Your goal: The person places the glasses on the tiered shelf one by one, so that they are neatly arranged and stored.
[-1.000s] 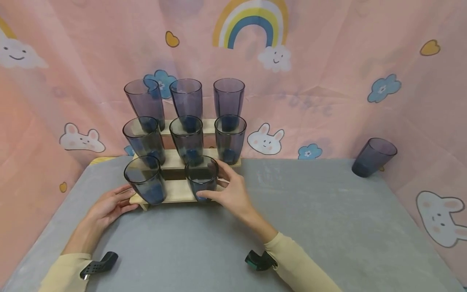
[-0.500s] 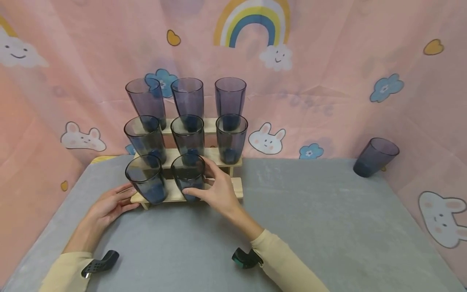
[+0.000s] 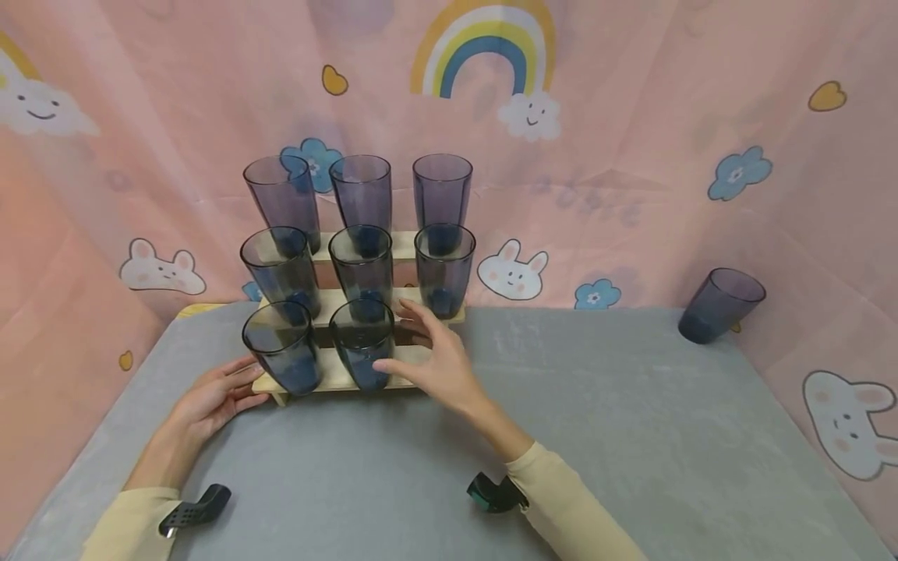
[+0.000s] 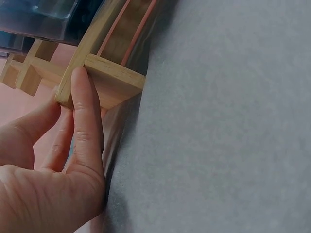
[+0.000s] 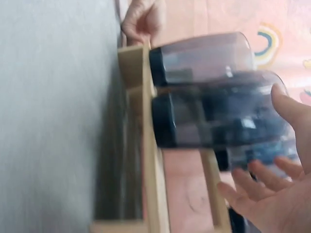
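Note:
A three-tiered wooden rack bears rows of dark tinted drinking glasses. My left hand pinches the left end of its lowest step, thumb on one face and fingers on the other, as the left wrist view shows at the wooden edge. On that lowest step stand two upright glasses, the left glass and the middle glass. My right hand is spread just right of the middle glass, its thumb overlapping the glass in the head view. In the right wrist view the fingers are apart, not wrapped round the glass.
One more tinted glass stands at the far right of the grey table, near the back corner. Glasses fill the middle and top steps of the rack. A pink patterned cloth hangs behind and at the sides.
The glass in my right hand moved left along the lowest step to the middle. My right hand then loosened from it and drew back right. My left hand stays on the rack.

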A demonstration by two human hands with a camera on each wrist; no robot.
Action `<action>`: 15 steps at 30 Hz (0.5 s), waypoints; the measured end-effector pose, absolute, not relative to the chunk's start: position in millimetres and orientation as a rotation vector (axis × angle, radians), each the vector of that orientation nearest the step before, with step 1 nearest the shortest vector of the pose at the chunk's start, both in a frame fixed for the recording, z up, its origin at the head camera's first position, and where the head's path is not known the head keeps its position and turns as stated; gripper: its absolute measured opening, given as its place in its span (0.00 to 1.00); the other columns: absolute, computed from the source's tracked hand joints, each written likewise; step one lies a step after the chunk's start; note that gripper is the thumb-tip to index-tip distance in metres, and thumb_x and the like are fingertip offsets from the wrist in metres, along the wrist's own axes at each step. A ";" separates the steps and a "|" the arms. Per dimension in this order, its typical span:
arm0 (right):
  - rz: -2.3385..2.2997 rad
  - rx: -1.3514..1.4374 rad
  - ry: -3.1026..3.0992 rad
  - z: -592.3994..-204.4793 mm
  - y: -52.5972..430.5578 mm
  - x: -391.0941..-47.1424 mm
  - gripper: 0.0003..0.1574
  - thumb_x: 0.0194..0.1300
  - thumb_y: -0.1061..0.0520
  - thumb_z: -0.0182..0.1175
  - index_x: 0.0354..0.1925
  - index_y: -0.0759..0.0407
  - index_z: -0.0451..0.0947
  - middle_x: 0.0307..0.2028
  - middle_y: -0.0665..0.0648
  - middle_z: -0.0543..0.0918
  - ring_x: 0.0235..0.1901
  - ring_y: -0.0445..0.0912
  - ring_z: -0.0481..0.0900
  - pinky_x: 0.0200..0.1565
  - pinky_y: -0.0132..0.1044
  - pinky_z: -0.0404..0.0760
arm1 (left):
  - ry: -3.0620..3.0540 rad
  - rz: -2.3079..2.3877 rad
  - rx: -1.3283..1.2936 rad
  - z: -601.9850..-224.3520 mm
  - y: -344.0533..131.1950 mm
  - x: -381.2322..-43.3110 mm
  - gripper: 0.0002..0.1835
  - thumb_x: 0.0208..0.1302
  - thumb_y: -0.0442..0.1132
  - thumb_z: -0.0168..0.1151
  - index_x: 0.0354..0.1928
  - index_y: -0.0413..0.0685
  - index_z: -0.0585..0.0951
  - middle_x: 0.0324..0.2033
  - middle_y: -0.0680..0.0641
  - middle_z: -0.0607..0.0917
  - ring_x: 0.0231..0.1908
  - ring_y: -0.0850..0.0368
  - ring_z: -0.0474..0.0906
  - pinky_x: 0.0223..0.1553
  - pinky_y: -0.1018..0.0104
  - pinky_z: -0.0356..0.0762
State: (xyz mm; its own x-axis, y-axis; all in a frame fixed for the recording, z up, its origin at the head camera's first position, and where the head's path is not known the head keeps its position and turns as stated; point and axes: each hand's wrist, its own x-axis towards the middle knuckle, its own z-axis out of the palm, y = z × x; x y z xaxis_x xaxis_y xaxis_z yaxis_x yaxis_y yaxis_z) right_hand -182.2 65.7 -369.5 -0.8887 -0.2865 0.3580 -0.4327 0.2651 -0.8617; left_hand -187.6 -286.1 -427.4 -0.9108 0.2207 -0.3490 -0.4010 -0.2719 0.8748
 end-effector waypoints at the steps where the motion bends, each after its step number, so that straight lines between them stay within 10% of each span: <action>1: 1.685 0.704 -2.363 -369.2 71.6 -182.6 0.46 0.52 0.57 0.77 0.66 0.61 0.69 0.59 0.58 0.79 0.58 0.47 0.77 0.59 0.42 0.76 | 1.600 2.222 -0.221 -427.5 -286.0 -187.5 0.42 0.76 0.31 0.49 0.75 0.38 0.30 0.38 0.58 0.84 0.39 0.63 0.83 0.41 0.65 0.84; 7: 1.601 0.730 -2.244 -367.8 120.0 -187.7 0.20 0.60 0.61 0.70 0.50 0.66 0.81 0.44 0.60 0.86 0.44 0.49 0.84 0.51 0.42 0.82 | 1.595 2.222 -0.230 -428.8 -286.4 -187.5 0.43 0.75 0.31 0.49 0.75 0.39 0.30 0.38 0.57 0.85 0.39 0.63 0.83 0.41 0.65 0.84; 15: 1.420 0.429 -2.318 -344.0 187.2 -184.3 0.18 0.65 0.63 0.65 0.53 0.67 0.79 0.48 0.62 0.84 0.47 0.52 0.83 0.51 0.32 0.80 | 1.618 2.209 -0.258 -431.2 -286.8 -189.7 0.43 0.75 0.33 0.50 0.76 0.41 0.31 0.38 0.59 0.84 0.39 0.64 0.82 0.42 0.65 0.84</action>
State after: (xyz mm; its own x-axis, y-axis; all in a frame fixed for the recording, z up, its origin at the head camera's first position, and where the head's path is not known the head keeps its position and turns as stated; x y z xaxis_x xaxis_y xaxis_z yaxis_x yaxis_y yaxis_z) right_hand -184.3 187.2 -344.0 -0.8783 -0.0569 0.4746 -0.4486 0.4411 -0.7773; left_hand -189.7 -286.8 -431.2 -0.9074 0.2002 -0.3696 -0.4127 -0.2581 0.8735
